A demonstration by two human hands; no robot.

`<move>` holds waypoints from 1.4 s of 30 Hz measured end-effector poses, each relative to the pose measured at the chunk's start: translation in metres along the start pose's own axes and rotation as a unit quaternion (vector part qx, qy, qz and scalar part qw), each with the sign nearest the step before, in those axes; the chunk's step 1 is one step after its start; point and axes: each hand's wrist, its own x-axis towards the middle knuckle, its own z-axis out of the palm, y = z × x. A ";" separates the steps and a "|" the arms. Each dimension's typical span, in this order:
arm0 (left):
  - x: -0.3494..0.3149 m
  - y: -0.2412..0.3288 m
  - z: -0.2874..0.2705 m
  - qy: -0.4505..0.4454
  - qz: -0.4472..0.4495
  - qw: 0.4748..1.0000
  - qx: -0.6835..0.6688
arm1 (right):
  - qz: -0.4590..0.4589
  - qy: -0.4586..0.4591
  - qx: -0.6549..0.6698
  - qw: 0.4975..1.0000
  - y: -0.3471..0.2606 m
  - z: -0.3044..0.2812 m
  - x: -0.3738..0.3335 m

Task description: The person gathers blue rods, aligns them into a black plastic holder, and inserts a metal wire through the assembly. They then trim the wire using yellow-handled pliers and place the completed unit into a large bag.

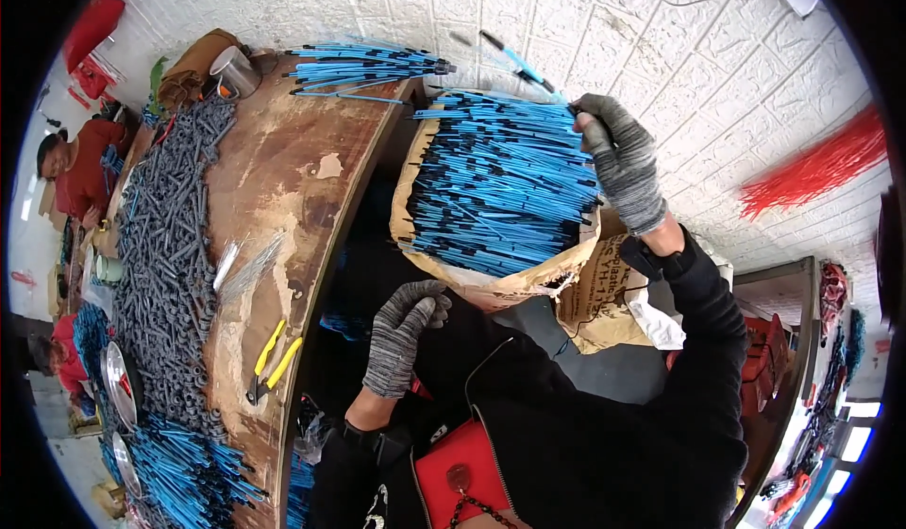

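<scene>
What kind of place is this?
It looks like a small workshop. There's a worn wooden bench heaped with small grey pieces, yellow-handled pliers, and a big sack packed with blue sticks.

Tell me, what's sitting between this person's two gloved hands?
In the head view, the open bag full of blue rods lies between the left hand and the right hand.

On surface (264, 161): pliers (285, 363) ×1, metal mug (238, 74) ×1. Right of surface: gloved hands (401, 335) ×2, sack (404, 210) of blue rods (500, 170) ×1.
</scene>
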 end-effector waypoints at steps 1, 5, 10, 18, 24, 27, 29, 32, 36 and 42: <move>-0.002 0.001 -0.001 0.000 0.003 1.000 0.001 | -0.009 0.018 -0.022 1.000 -0.015 -0.009 -0.001; -0.015 -0.005 -0.008 0.051 0.048 0.996 0.056 | 0.141 -0.020 0.115 0.983 -0.055 -0.014 -0.030; -0.021 -0.023 0.008 -0.040 -0.015 0.998 -0.050 | 0.255 -0.189 0.285 0.904 -0.048 0.049 -0.117; -0.024 -0.023 0.007 0.177 0.024 0.975 -0.131 | 0.279 -0.223 0.283 0.890 -0.043 0.125 -0.173; -0.011 -0.042 -0.013 0.172 0.102 0.948 -0.247 | 0.157 -0.321 0.170 0.918 -0.019 0.129 -0.146; -0.008 -0.045 -0.047 -0.002 0.053 0.925 -0.377 | -0.161 -0.209 -0.079 0.961 0.027 0.123 -0.113; -0.009 -0.043 -0.055 -0.085 0.031 0.896 -0.434 | -0.124 -0.260 -0.308 0.907 0.049 0.129 -0.097; -0.004 -0.031 -0.048 -0.110 -0.022 0.907 -0.406 | -0.145 -0.256 -0.390 0.873 0.073 0.147 -0.101; -0.010 -0.005 -0.036 -0.050 -0.046 0.949 -0.307 | 0.010 -0.322 -0.253 0.912 0.068 0.120 -0.072; -0.009 -0.005 -0.038 0.033 0.029 0.944 -0.327 | 0.155 -0.235 -0.005 0.960 0.006 0.068 -0.038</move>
